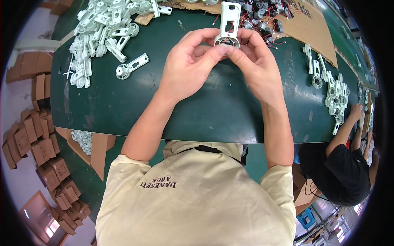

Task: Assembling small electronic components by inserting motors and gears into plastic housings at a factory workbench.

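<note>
Both my hands hold one white plastic housing (230, 18) above the far middle of the green table. Its long handle part, with a rectangular slot, points away from me, and its round ring end sits between my fingers. My left hand (186, 61) grips the ring's left side, my right hand (258, 61) its right side. Both thumbs press together on the ring's near edge. Something small and dark with a bit of red shows inside the ring, too small to name. A single similar housing (131, 67) lies on the table left of my left hand.
A big pile of white housings (98, 30) covers the far left. Small motors with red wires (262, 18) lie on cardboard (308, 24) behind my right hand. More housings (337, 96) lie at the right, near another person (340, 164). Cardboard boxes (45, 147) stand at left.
</note>
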Motion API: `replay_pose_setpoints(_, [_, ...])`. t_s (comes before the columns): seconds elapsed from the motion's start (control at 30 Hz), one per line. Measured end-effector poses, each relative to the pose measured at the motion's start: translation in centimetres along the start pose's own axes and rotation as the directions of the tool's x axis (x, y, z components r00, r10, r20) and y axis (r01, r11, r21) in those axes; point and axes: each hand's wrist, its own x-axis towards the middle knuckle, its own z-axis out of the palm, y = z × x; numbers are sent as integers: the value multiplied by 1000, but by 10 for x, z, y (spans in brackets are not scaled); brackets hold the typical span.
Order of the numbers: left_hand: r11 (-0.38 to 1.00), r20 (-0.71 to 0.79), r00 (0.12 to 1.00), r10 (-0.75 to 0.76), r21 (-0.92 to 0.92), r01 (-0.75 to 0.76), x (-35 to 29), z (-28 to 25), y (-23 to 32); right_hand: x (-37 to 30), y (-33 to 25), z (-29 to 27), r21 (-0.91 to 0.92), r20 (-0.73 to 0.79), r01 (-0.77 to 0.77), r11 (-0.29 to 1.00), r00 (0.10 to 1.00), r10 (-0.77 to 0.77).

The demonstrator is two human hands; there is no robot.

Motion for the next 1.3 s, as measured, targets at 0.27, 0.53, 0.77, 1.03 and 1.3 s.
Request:
replay_pose_setpoints(0.27, [986, 38, 995, 90, 138, -95, 2, -1, -8, -2, 1, 4, -76, -38, -16, 997, 999, 13])
replay_pose_setpoints(0.53, [857, 57, 987, 149, 491, -157, -5, -30, 25, 9, -19, -61, -383, -251, 32, 923, 958, -137])
replay_pose_setpoints(0.77, [82, -241, 971, -4, 967, 240, -43, -109, 67, -6, -29, -166, -912, -353, -404, 77, 672, -651])
replay_pose_setpoints(1.03, [280, -52, 996, -72, 958, 70, -6, -74, 42, 4, -1, -73, -967, -138, -91, 238, 973, -188])
replay_pose_setpoints(1.3, [932, 143, 923, -357, 119, 342, 26, -34, 9, 13, 3, -68, -802, -213, -142, 581, 975, -57])
